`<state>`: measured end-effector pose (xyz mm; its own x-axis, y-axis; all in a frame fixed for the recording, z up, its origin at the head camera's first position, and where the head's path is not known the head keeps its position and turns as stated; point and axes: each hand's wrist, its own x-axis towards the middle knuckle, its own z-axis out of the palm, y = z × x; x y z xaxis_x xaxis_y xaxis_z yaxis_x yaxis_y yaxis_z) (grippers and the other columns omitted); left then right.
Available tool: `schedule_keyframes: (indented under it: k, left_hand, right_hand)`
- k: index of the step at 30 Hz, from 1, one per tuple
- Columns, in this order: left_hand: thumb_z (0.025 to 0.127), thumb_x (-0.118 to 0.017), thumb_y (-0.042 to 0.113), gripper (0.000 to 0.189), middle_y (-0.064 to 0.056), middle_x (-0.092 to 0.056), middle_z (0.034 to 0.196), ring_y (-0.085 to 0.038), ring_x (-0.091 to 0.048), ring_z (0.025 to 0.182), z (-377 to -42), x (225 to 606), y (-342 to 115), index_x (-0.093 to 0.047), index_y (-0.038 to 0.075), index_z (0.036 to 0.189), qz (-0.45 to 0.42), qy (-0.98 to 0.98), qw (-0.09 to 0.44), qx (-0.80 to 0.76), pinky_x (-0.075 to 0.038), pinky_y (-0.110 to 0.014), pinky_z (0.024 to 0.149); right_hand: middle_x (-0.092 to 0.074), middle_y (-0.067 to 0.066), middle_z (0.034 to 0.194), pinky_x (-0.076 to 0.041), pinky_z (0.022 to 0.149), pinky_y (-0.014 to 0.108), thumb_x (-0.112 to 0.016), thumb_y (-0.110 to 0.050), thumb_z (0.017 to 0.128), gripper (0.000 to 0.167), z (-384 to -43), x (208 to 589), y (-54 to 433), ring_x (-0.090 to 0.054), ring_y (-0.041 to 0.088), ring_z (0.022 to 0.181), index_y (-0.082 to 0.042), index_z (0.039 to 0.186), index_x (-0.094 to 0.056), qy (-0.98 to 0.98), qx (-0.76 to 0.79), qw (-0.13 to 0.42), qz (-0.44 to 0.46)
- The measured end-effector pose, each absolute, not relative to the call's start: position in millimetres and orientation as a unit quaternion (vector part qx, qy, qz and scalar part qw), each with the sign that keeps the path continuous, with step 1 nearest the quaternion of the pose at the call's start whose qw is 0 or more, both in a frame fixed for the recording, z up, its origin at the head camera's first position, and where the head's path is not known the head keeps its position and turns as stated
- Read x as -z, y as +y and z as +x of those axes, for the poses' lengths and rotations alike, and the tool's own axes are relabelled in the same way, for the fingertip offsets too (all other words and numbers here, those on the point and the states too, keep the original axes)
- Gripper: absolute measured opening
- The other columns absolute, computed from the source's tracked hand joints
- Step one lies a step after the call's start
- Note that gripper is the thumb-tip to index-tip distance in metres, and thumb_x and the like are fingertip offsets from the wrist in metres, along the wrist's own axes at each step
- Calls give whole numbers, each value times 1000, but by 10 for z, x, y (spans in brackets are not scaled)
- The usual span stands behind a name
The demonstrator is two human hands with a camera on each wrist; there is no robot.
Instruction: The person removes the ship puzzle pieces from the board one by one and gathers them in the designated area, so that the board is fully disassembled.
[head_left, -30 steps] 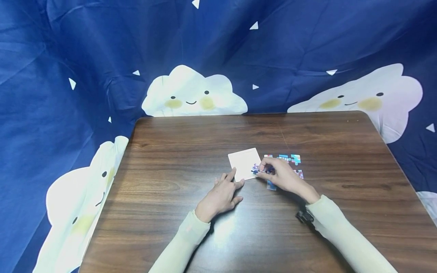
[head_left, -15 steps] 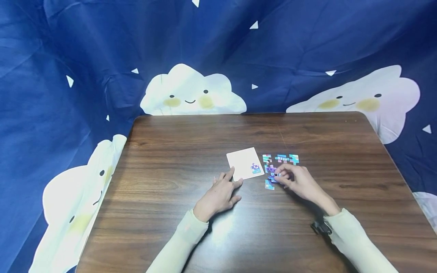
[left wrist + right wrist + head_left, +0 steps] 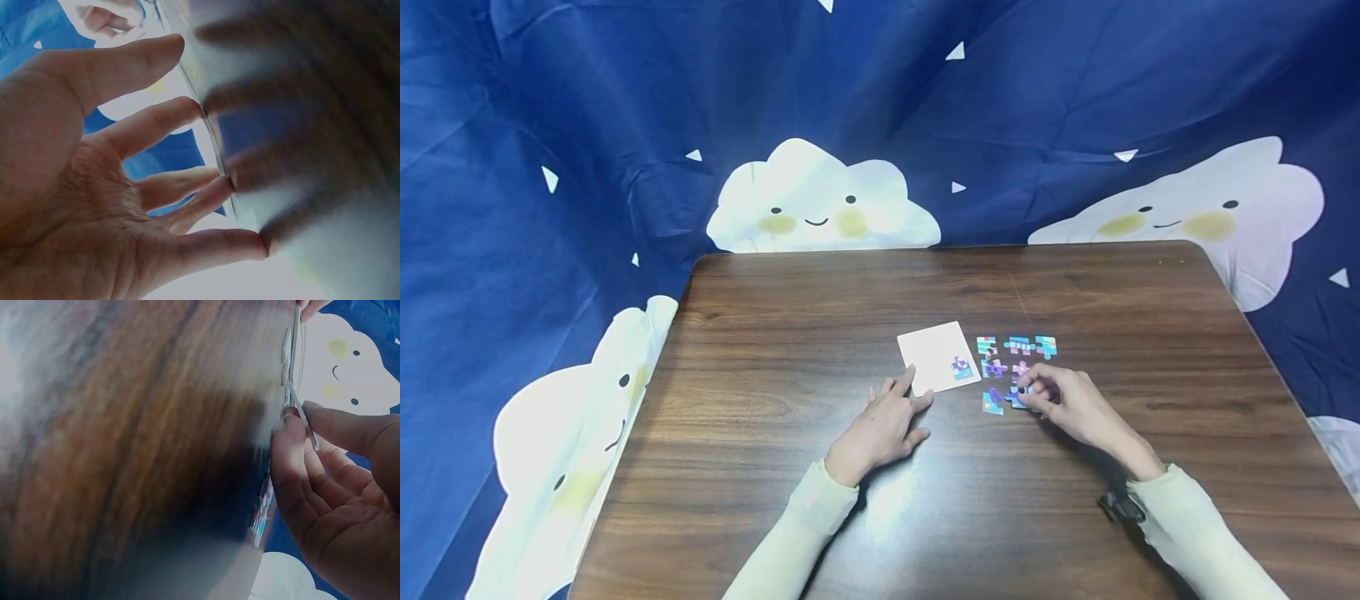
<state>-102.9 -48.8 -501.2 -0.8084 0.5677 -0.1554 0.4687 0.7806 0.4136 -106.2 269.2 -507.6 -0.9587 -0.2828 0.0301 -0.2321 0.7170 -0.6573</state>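
Note:
A white square puzzle board (image 3: pixel 928 350) lies mid-table with one colourful jigsaw piece (image 3: pixel 962 368) at its lower right corner. My left hand (image 3: pixel 882 427) has its fingers spread, and its fingertips touch the board's near left edge and the table. In the left wrist view the left fingers (image 3: pixel 156 125) reach out fairly straight. Right of the board, my right hand (image 3: pixel 1070 403) pinches a blue and purple puzzle piece (image 3: pixel 1017 398) between thumb and forefinger. From the right wrist view that piece (image 3: pixel 304 419) appears edge-on and tilted.
Several loose puzzle pieces lie right of the board, among them a top-row piece (image 3: pixel 987 345), a corner piece (image 3: pixel 1046 347) and a nearer blue piece (image 3: pixel 992 403). The brown wooden table (image 3: pixel 775 333) meets a blue cloud-printed curtain (image 3: pixel 1000 108) at the back.
My right hand has moved right from the board to the loose pieces, and the piece on the board has come into full view. The purple pieces now lie apart. My left hand stays put.

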Motion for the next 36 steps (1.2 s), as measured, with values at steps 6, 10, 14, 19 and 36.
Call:
schedule_keyframes:
  k: [6,10,14,19,36]
  left_hand:
    - [97,-74,31,57,-24,-28,170,-43,-49,139,-1028,5016,-486,-58,15,150,276,933,138,-185,-39,-77,109]
    - [97,-73,31,57,-24,-28,170,-43,-48,140,-1025,5017,-487,-58,15,150,275,933,138,-185,-39,-77,110]
    - [97,-73,32,58,-24,-27,171,-43,-48,141,-1023,5013,-488,-58,16,150,276,934,138,-181,-39,-76,110]
    - [98,-72,33,58,-23,-27,171,-42,-48,141,-1027,5018,-484,-57,17,151,278,934,139,-178,-40,-76,110]
    - [97,-73,32,57,-23,-28,171,-42,-49,140,-1024,5029,-491,-58,16,150,278,934,140,-178,-39,-76,109]
  right_hand:
    - [-65,-4,79,-48,66,21,-79,-5,90,14,-1035,5059,2728,-57,3,72,-11,100,-73,926,347,43,-143]
    - [-66,-3,82,-49,67,23,-83,-6,86,15,-1033,5073,2736,-57,5,74,-11,97,-73,927,341,14,-157]
    - [-65,-2,84,-49,69,23,-85,-7,83,16,-1032,5095,2742,-58,9,76,-11,94,-74,930,331,-9,-160]
    - [-65,-1,86,-49,70,23,-86,-7,83,16,-1027,5111,2758,-58,10,78,-11,94,-75,932,328,-11,-155]
    - [-64,-4,83,-48,68,22,-83,-7,86,14,-1095,5113,2709,-56,6,75,-14,91,-73,925,338,-42,-168]
